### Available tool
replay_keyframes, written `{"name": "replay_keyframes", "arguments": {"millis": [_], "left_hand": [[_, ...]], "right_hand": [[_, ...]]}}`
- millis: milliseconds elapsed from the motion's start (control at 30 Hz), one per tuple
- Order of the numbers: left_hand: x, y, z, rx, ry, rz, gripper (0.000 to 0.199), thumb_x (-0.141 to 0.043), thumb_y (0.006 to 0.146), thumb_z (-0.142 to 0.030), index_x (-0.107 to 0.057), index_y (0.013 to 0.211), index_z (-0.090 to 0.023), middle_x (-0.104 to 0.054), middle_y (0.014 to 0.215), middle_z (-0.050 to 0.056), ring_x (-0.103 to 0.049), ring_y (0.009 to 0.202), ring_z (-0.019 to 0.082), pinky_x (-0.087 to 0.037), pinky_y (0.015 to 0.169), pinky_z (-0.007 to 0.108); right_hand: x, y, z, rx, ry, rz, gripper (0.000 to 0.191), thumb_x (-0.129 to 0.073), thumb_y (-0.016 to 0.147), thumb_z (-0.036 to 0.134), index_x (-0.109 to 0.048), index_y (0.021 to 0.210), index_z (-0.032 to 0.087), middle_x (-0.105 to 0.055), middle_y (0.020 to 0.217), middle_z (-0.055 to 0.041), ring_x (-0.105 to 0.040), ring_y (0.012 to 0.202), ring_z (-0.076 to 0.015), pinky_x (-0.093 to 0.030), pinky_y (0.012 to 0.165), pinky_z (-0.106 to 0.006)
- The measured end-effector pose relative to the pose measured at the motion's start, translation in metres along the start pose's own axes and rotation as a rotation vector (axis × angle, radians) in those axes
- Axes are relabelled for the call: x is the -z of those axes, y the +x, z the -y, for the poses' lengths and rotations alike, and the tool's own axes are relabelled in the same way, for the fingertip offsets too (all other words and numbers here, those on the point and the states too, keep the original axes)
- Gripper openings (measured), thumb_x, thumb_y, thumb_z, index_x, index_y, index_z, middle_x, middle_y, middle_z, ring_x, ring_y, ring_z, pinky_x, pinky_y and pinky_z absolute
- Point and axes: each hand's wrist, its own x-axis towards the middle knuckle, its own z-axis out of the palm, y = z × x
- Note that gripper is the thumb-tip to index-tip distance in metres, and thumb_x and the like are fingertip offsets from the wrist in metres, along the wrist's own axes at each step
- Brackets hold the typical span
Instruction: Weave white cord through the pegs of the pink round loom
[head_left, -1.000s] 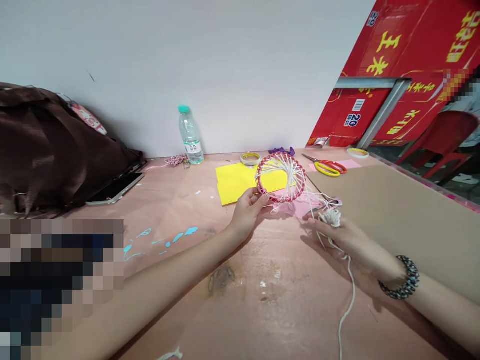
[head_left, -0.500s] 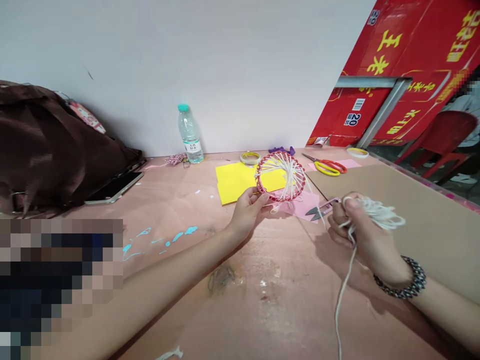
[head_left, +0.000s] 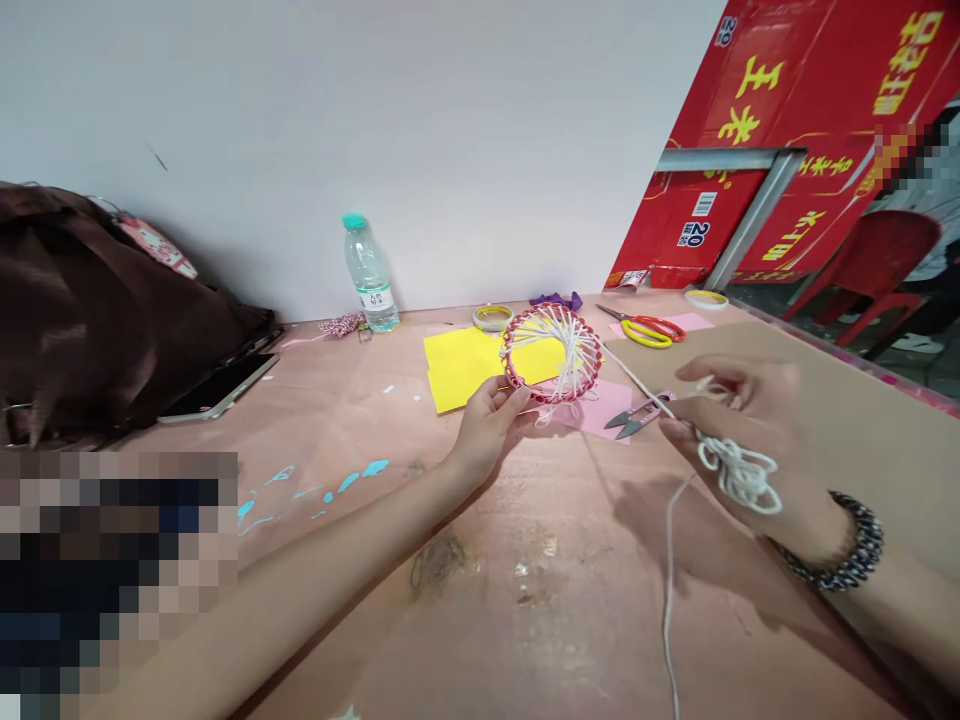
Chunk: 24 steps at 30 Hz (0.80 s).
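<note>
A round hoop [head_left: 514,377] wrapped in red, with white yarn strung across its inside, stands raised over the table. My left hand [head_left: 486,420] pinches its lower left rim between thumb and fingers. From the hoop's right side a strand of white yarn [head_left: 636,378] runs taut to my right hand [head_left: 739,425]. That hand is closed on the yarn, and a loose bundle of white yarn [head_left: 742,474] hangs against it. Another length of yarn [head_left: 669,590] trails down to the table's front. Grey-bladed snips [head_left: 628,418] lie left of my right hand on pink paper [head_left: 592,412].
Yellow paper [head_left: 457,370], a tape roll [head_left: 493,318] and red-and-yellow scissors [head_left: 651,331] lie behind the hands. A bottle [head_left: 373,280] stands near the wall, left of centre. A brown bag [head_left: 97,310] and a phone [head_left: 225,385] are at the left. Brown board [head_left: 817,440] lies at right.
My right hand has turned over and moved slightly right, and the yarn bundle now hangs lower. The strand to the hoop is tauter. The view has shifted slightly; my left hand still holds the hoop.
</note>
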Motion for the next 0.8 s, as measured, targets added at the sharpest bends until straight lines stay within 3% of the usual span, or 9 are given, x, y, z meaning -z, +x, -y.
{"name": "replay_keyframes", "arguments": {"millis": [100,167,233,300,400,467,567,700,800], "left_hand": [[-0.001,-0.001,-0.001,-0.001,0.001,-0.005,0.036,-0.076,0.066,-0.032,-0.060,0.092,-0.014,-0.068,0.085,0.004,-0.065,0.075,0.013,-0.051,0.072,0.028],[-0.001,-0.001,-0.001,-0.001,0.000,-0.002,0.035,-0.076,0.066,-0.032,-0.059,0.092,-0.014,-0.068,0.086,0.004,-0.065,0.076,0.013,-0.051,0.072,0.027],[0.000,-0.001,-0.001,0.002,0.002,-0.001,0.035,-0.076,0.067,-0.031,-0.059,0.093,-0.014,-0.068,0.087,0.004,-0.065,0.075,0.013,-0.052,0.072,0.028],[0.000,0.000,-0.001,0.007,0.013,0.000,0.035,-0.075,0.068,-0.031,-0.059,0.094,-0.015,-0.068,0.088,0.004,-0.065,0.075,0.013,-0.052,0.071,0.028],[0.002,0.001,-0.001,0.003,0.041,0.017,0.035,-0.074,0.069,-0.031,-0.059,0.097,-0.015,-0.068,0.092,0.005,-0.066,0.079,0.014,-0.053,0.071,0.028],[0.002,0.001,-0.001,-0.003,0.050,0.027,0.035,-0.074,0.070,-0.031,-0.059,0.098,-0.015,-0.068,0.093,0.005,-0.066,0.081,0.015,-0.053,0.071,0.029],[0.002,0.000,-0.001,0.000,0.047,0.017,0.035,-0.074,0.070,-0.032,-0.058,0.096,-0.015,-0.068,0.091,0.005,-0.066,0.080,0.015,-0.053,0.072,0.029],[0.001,0.000,0.000,-0.006,0.038,0.014,0.035,-0.074,0.068,-0.033,-0.060,0.093,-0.015,-0.068,0.089,0.004,-0.065,0.078,0.014,-0.052,0.070,0.028],[0.000,-0.001,0.000,-0.008,0.029,0.014,0.034,-0.075,0.068,-0.033,-0.060,0.092,-0.015,-0.068,0.089,0.005,-0.065,0.077,0.014,-0.052,0.069,0.027]], "right_hand": [[0.008,0.001,0.003,0.245,-0.011,-0.081,0.013,-0.060,0.085,0.030,-0.064,0.074,0.024,-0.057,0.110,-0.0081,-0.050,0.103,-0.0296,-0.034,0.089,-0.049],[0.007,0.000,0.008,0.194,0.295,-0.026,0.021,-0.052,0.090,0.034,-0.059,0.073,0.023,-0.061,0.091,-0.0070,-0.055,0.097,-0.0269,-0.040,0.086,-0.046],[0.000,-0.002,0.013,-0.084,0.743,0.054,0.031,-0.043,0.094,0.040,-0.050,0.069,0.023,-0.049,0.061,0.0000,-0.057,0.063,-0.0176,-0.048,0.061,-0.035],[-0.010,-0.003,0.015,-0.454,1.084,0.055,0.036,-0.044,0.093,0.046,-0.041,0.067,0.022,-0.030,0.050,0.0065,-0.034,0.036,-0.0086,-0.032,0.037,-0.022],[-0.025,-0.005,0.011,-0.875,1.148,0.097,0.038,-0.060,0.082,0.052,-0.039,0.071,0.023,-0.024,0.051,0.0093,-0.016,0.037,-0.0050,-0.014,0.033,-0.017],[-0.030,-0.006,0.006,-0.978,1.010,0.282,0.038,-0.066,0.077,0.054,-0.045,0.077,0.022,-0.026,0.052,0.0091,-0.017,0.039,-0.0054,-0.013,0.035,-0.018],[-0.024,-0.004,0.000,-0.761,0.657,0.401,0.035,-0.061,0.080,0.054,-0.055,0.076,0.020,-0.036,0.053,0.0050,-0.030,0.044,-0.0085,-0.026,0.039,-0.021],[-0.002,0.005,-0.010,-0.254,0.211,-0.024,0.028,-0.057,0.086,0.042,-0.062,0.066,0.022,-0.056,0.081,-0.0045,-0.055,0.077,-0.0193,-0.044,0.071,-0.034],[0.008,0.011,-0.010,-0.111,0.452,-0.237,0.029,-0.057,0.085,0.040,-0.057,0.062,0.022,-0.058,0.097,-0.0060,-0.054,0.100,-0.0245,-0.041,0.088,-0.040]]}}
